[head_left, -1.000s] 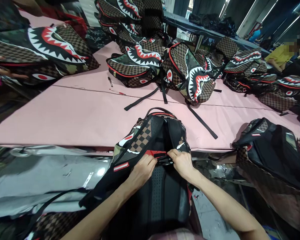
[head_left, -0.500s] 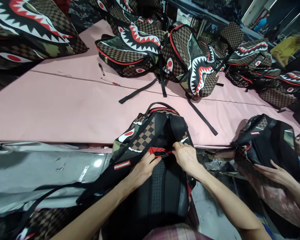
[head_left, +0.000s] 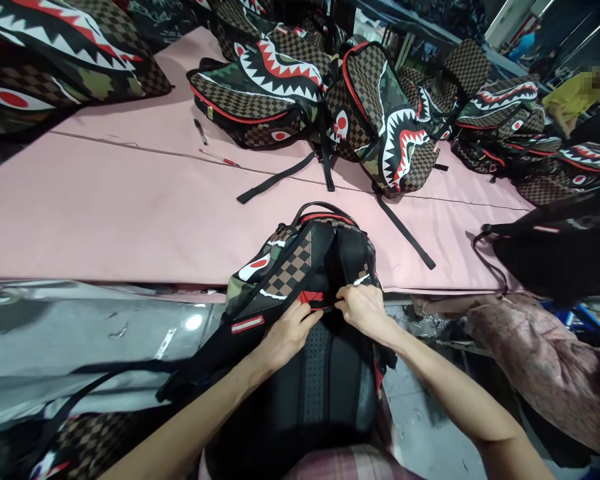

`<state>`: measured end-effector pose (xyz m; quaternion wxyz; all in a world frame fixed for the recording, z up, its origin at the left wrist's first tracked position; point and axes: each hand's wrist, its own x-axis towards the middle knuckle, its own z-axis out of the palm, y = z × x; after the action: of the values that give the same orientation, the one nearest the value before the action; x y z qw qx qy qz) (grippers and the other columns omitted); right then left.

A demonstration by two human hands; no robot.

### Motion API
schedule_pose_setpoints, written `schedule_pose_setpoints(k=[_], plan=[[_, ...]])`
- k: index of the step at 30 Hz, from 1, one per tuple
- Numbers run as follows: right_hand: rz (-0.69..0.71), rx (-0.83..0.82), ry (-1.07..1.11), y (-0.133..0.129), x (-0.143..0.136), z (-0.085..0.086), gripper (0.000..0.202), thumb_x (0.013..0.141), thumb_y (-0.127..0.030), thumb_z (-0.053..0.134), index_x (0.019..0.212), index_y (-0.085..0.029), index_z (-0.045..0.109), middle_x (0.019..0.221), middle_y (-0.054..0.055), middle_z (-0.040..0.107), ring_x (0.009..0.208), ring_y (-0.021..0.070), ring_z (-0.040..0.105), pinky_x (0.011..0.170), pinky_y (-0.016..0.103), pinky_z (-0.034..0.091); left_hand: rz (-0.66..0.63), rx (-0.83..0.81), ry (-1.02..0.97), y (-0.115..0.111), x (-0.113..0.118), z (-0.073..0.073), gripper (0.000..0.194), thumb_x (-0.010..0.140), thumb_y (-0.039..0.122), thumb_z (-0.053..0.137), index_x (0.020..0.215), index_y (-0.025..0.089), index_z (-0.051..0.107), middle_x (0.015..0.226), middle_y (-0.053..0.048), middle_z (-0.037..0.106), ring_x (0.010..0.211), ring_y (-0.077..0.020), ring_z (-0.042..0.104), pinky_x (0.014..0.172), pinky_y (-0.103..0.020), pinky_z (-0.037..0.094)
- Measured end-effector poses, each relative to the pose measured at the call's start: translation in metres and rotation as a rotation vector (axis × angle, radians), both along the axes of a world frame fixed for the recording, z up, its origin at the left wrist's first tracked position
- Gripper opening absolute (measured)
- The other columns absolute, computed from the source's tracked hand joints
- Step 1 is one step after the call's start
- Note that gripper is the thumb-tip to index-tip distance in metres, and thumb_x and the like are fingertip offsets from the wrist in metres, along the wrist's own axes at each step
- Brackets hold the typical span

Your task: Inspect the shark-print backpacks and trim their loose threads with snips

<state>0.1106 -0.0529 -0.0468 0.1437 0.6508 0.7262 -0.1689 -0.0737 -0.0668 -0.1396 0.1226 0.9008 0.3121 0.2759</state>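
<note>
A black backpack (head_left: 285, 380) with brown checks, camouflage patches and a red-and-white eye leans upright against the table edge, its padded back towards me. Across its back panel runs a slit with red lining (head_left: 311, 297) showing. My left hand (head_left: 293, 331) is closed on the slit's left end, fingertips on its black edge. At the right end my right hand (head_left: 364, 310) pinches the same edge; whether a zipper pull is in the fingers I cannot tell. The shoulder straps (head_left: 353, 257) hang above and beside both hands.
Shark-mouth backpacks (head_left: 280, 80) lie along the back of the pink table (head_left: 130, 220), straps trailing forward. A pen (head_left: 200, 131) and a red-tipped stick (head_left: 219, 158) lie on it. On the right, a co-worker's dark backpack (head_left: 555, 250) stands at the edge. Another checked bag (head_left: 95, 440) sits lower left.
My right hand has shifted slightly left along the slit, and less red lining shows. My left hand stays put. The co-worker's backpack has swung up onto the table, tilted.
</note>
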Motion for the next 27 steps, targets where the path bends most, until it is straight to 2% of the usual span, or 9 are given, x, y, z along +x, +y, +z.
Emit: schedule_pose_setpoints(k=[5,8,15,18,22,27], plan=[[-0.099,0.072,0.130,-0.005,0.001,-0.008,0.027,0.087,-0.033,0.046,0.106,-0.027,0.064,0.101,0.002,0.070,0.091,0.0188,0.065,0.072,0.025,0.042,0.005,-0.009,0.050,0.002,0.000,-0.003,0.030,0.084,0.005,0.044,0.108,0.016,0.057,0.082,-0.005,0.054,0.085,-0.0174,0.050,0.072,-0.027,0.048],[-0.172,0.062,0.147,-0.004,0.006,-0.005,0.029,0.087,-0.035,0.046,0.109,-0.028,0.063,0.099,0.002,0.071,0.093,0.0187,0.064,0.074,0.025,0.042,0.004,-0.013,0.076,0.002,0.000,-0.002,0.029,0.084,0.006,0.045,0.108,0.016,0.058,0.082,-0.005,0.055,0.085,-0.0176,0.050,0.073,-0.028,0.048],[-0.030,-0.103,0.051,0.018,0.009,0.008,0.021,0.077,-0.031,0.057,0.091,-0.028,0.071,0.089,0.003,0.072,0.087,0.0217,0.065,0.070,0.027,0.043,0.009,-0.011,0.118,-0.001,0.001,-0.003,0.030,0.084,0.006,0.046,0.108,0.017,0.059,0.079,-0.004,0.053,0.084,-0.0176,0.049,0.074,-0.029,0.048],[-0.049,-0.102,0.065,0.018,0.005,0.003,0.021,0.077,-0.032,0.056,0.091,-0.028,0.071,0.089,0.003,0.072,0.088,0.0218,0.065,0.068,0.026,0.042,0.020,-0.023,0.118,0.000,0.000,-0.006,0.029,0.084,0.007,0.045,0.108,0.018,0.059,0.079,-0.003,0.053,0.083,-0.0169,0.049,0.073,-0.028,0.047],[-0.110,-0.053,0.153,0.008,0.008,-0.006,0.026,0.082,-0.034,0.051,0.101,-0.029,0.068,0.093,0.002,0.072,0.091,0.0198,0.065,0.070,0.026,0.041,0.023,-0.004,0.113,0.001,0.001,-0.009,0.029,0.084,0.007,0.045,0.107,0.016,0.060,0.080,-0.004,0.054,0.083,-0.0169,0.050,0.074,-0.028,0.047],[-0.174,0.015,0.224,-0.004,0.009,-0.013,0.027,0.084,-0.032,0.050,0.104,-0.027,0.067,0.096,0.003,0.071,0.092,0.0196,0.064,0.072,0.026,0.041,0.024,0.029,0.067,0.003,0.002,-0.004,0.028,0.084,0.006,0.045,0.105,0.016,0.061,0.078,-0.003,0.055,0.079,-0.0159,0.050,0.072,-0.026,0.047]])
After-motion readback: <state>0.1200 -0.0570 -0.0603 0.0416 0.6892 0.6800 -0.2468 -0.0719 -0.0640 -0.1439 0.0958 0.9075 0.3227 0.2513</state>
